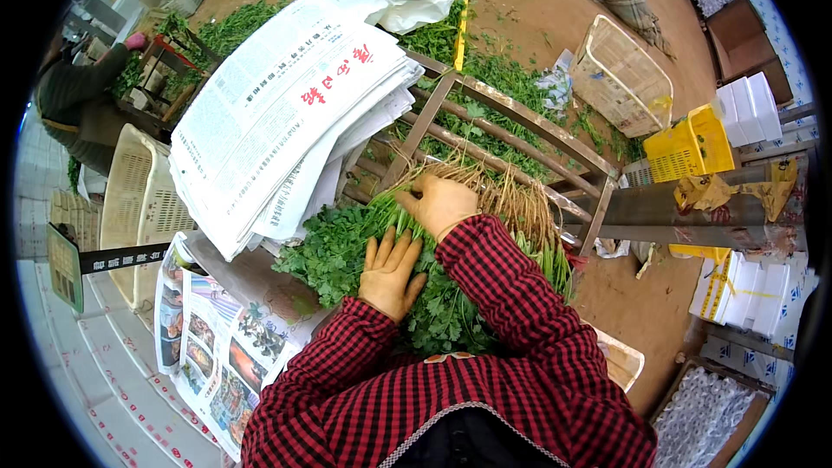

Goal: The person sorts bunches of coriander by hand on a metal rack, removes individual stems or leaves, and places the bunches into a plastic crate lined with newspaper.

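Note:
Coriander (325, 251) with leafy green tops and long pale-brown roots (503, 191) lies across a metal-barred rack in front of me. My left hand (392, 277) rests flat on the leaves and stems, fingers stretched out and spread. Just above and to the right, my right hand (444, 205) is closed at the stems, close to where the roots start. Its fingertips are partly hidden by the hand. More leaves (442, 321) spread beneath my forearms.
A thick stack of newspapers (277, 113) sits left of the greens. Beyond the rack's bars (520, 121) are loose greens and a yellow crate (459, 26). Pale plastic crates stand right (620, 78) and left (130, 208). Another person (82, 104) works at far left, beyond a scale display (65, 269).

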A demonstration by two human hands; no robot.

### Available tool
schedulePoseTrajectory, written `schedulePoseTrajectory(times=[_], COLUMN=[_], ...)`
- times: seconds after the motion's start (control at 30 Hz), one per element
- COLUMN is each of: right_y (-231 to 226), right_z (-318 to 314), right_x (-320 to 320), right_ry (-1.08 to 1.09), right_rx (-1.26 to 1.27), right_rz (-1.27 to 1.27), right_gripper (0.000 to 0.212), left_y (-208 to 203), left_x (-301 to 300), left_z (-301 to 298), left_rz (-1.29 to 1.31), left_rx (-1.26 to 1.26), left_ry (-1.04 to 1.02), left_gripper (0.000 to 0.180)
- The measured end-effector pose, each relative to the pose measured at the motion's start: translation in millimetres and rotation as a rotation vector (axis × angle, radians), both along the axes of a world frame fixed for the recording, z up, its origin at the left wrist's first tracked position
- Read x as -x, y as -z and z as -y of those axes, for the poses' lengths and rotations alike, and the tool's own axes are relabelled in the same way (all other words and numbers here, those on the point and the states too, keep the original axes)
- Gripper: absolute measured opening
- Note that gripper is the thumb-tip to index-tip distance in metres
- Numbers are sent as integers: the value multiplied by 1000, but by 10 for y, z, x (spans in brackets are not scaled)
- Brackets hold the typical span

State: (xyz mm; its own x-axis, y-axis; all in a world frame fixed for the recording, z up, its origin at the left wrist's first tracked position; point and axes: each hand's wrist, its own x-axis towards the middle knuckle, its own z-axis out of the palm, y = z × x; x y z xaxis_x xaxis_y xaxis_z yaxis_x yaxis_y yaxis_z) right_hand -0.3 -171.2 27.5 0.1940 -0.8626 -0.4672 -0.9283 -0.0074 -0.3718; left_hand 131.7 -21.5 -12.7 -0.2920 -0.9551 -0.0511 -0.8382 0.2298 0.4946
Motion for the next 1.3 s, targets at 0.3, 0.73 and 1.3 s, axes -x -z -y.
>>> schedulePoseTrajectory(times=[0.3,0.73,1.3], right_y=[466,312,96], right_z=[-83,56,-332], right_x=[431,357,291], right_ry=[396,-419,-459], right_rx=[9,498,640], right_rz=[620,79,153], right_gripper=[29,15,11], left_y=[-3,259,-222], left_x=[120,251,-97], left_z=[-6,107,590], left_rz=[15,147,-219], left_rx=[150,284,-10], left_ry=[53,86,-236], left_gripper=[66,60,45])
